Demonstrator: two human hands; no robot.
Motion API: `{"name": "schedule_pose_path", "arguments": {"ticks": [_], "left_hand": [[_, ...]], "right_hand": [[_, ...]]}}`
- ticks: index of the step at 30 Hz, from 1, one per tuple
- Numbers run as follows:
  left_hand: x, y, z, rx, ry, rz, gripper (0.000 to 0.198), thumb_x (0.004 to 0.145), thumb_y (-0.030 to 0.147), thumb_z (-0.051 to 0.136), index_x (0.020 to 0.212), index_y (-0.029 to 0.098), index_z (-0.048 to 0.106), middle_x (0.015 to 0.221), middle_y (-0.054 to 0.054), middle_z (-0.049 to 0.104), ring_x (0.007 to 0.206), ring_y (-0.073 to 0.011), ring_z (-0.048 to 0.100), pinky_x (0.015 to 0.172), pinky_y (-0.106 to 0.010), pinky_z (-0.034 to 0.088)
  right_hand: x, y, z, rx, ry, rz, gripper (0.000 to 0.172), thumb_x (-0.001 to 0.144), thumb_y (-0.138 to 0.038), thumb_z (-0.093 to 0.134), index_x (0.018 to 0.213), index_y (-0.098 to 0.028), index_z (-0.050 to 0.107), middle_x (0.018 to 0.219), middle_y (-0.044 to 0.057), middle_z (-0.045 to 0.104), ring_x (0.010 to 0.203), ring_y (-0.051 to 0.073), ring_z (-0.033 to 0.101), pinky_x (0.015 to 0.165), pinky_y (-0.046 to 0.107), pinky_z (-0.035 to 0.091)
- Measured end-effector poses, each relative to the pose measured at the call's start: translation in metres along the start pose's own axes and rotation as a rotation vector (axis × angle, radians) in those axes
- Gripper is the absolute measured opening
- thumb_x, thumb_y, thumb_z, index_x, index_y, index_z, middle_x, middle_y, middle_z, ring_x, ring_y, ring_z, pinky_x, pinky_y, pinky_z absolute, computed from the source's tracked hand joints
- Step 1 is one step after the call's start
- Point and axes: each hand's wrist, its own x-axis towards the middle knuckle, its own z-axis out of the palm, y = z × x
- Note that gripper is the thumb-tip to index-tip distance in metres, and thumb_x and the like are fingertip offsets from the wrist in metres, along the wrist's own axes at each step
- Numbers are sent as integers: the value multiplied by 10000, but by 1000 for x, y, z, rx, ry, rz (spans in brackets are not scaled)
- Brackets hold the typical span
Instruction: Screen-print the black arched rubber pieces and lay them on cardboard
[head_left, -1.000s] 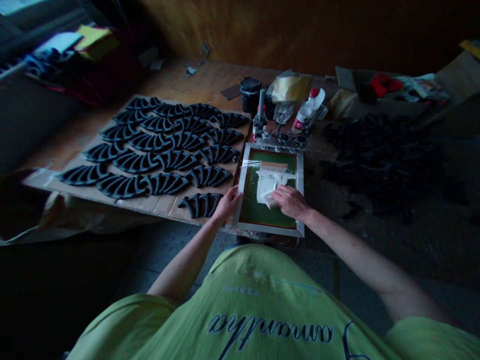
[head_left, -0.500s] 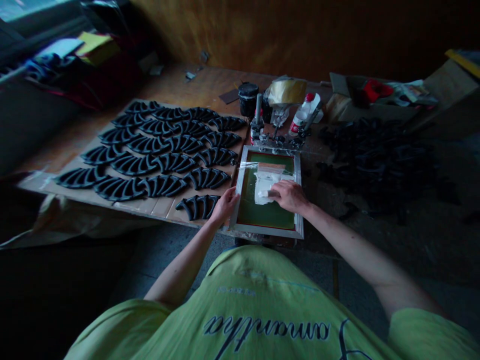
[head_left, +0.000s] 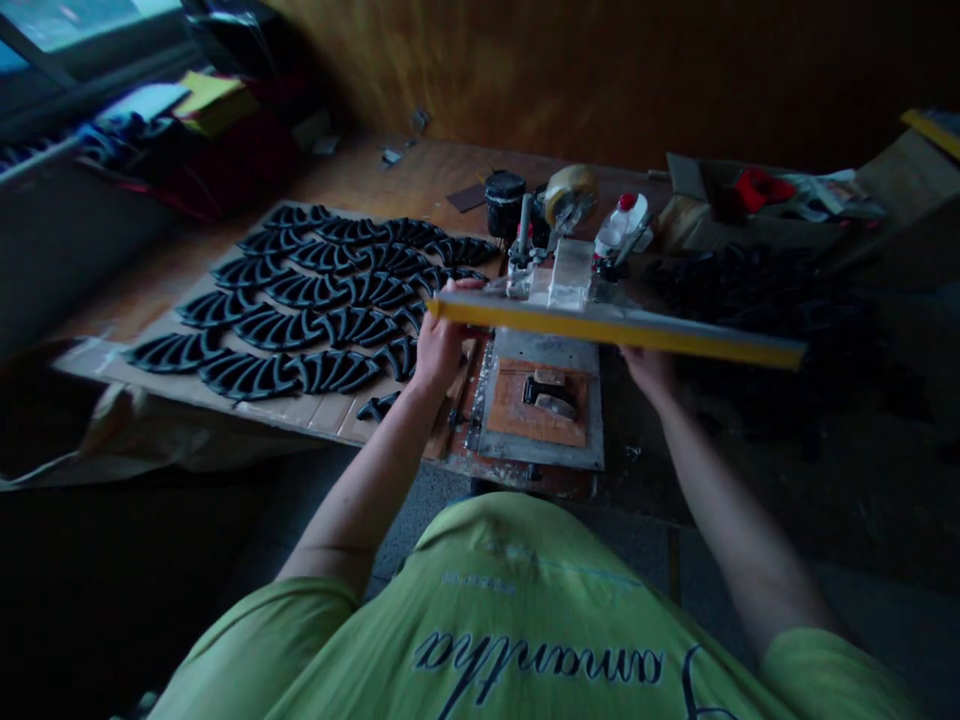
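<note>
The screen printing frame (head_left: 615,332) is tilted up, its yellow front edge facing me and its mesh out of sight. My left hand (head_left: 441,345) grips its left corner. Just under the front edge, right of centre, is my right hand (head_left: 651,372), blurred, with its fingers hidden behind the frame. Below the frame lies a metal base plate (head_left: 592,452) bearing a brown pad (head_left: 504,412). On that pad rests one small black curved part (head_left: 551,395). The white squeegee-like tool cannot be seen.
Rows of black ribbed parts (head_left: 274,330) lie on cardboard (head_left: 161,390) at left. A dark heap of parts (head_left: 765,300) is at right, before an open carton (head_left: 686,185). Behind the frame stand a black pot (head_left: 504,200), a tape roll (head_left: 574,195) and a red-capped bottle (head_left: 616,225).
The screen frame has swung up from lying flat, uncovering the base plate, pad and black part. My left hand rose with it; my right hand moved rightward from the mesh to beneath the edge.
</note>
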Motion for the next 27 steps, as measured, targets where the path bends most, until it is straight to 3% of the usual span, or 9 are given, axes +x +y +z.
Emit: {"name": "schedule_pose_path", "arguments": {"ticks": [3, 6, 9, 12, 15, 18, 21, 24, 27], "left_hand": [[31, 12, 14, -30, 0, 56, 598, 966, 681, 326, 1164, 196, 617, 880, -45, 691, 894, -184, 707, 707, -277, 560], [25, 8, 22, -84, 24, 14, 595, 959, 688, 342, 1251, 221, 569, 954, -63, 705, 907, -181, 703, 715, -282, 560], [-25, -17, 24, -105, -37, -193, 621, 921, 708, 419, 1248, 207, 585, 975, -89, 726, 851, -175, 695, 678, -270, 552], [-92, -52, 27, -39, -393, -591, 666, 823, 728, 568, 1099, 133, 683, 963, -153, 748, 836, -220, 702, 637, -287, 547], [-138, -77, 34, -50, -485, -813, 696, 817, 719, 579, 1163, 123, 682, 1185, -210, 715, 1005, -284, 691, 682, -330, 562], [-150, -83, 42, -117, -442, -881, 714, 819, 713, 583, 1249, 145, 636, 1386, -220, 609, 1184, -335, 628, 733, -359, 571], [-146, -79, 45, -250, -312, -870, 725, 827, 751, 535, 1281, 189, 590, 1411, -195, 591, 1207, -327, 620, 760, -362, 575], [-144, -80, 34, -348, -67, -808, 669, 822, 760, 527, 1135, 173, 600, 1164, -151, 703, 1034, -268, 691, 751, -346, 577], [-147, -90, -1, -261, 129, -769, 582, 763, 716, 631, 947, 167, 581, 868, -74, 699, 800, -210, 693, 656, -307, 565]], "right_hand": [[-40, -16, 49, -94, -144, -69, 366, 920, -536, 591, 864, -179, 650, 839, 76, 666, 824, 210, 591, 774, 338, 466], [-62, -40, 83, -330, -250, -157, 285, 906, -457, 649, 924, -173, 637, 999, 133, 665, 992, 269, 562, 856, 367, 414], [-67, -49, 91, -475, -316, -149, 206, 940, -369, 622, 997, -171, 620, 1010, 140, 685, 994, 281, 552, 846, 367, 378], [-67, -44, 87, -493, -336, -177, 169, 964, -346, 595, 1012, -185, 616, 964, 116, 704, 967, 267, 555, 820, 344, 360], [-70, -41, 81, -461, -287, -285, 145, 988, -303, 553, 941, -189, 629, 903, 96, 693, 941, 248, 554, 793, 322, 356], [-77, -54, 80, -425, -165, -362, 232, 1016, -280, 491, 853, -193, 630, 818, 80, 666, 870, 230, 545, 776, 318, 357], [-89, -85, 88, -351, -96, -456, 281, 1030, -268, 458, 812, -201, 622, 789, 69, 652, 844, 217, 539, 781, 315, 363], [-102, -124, 102, -246, -162, -545, 278, 1029, -228, 445, 815, -207, 621, 801, 60, 651, 852, 209, 546, 764, 311, 370], [-107, -155, 116, -110, -268, -560, 231, 1022, -238, 471, 856, -206, 627, 824, 54, 660, 872, 206, 561, 771, 308, 392]]}}
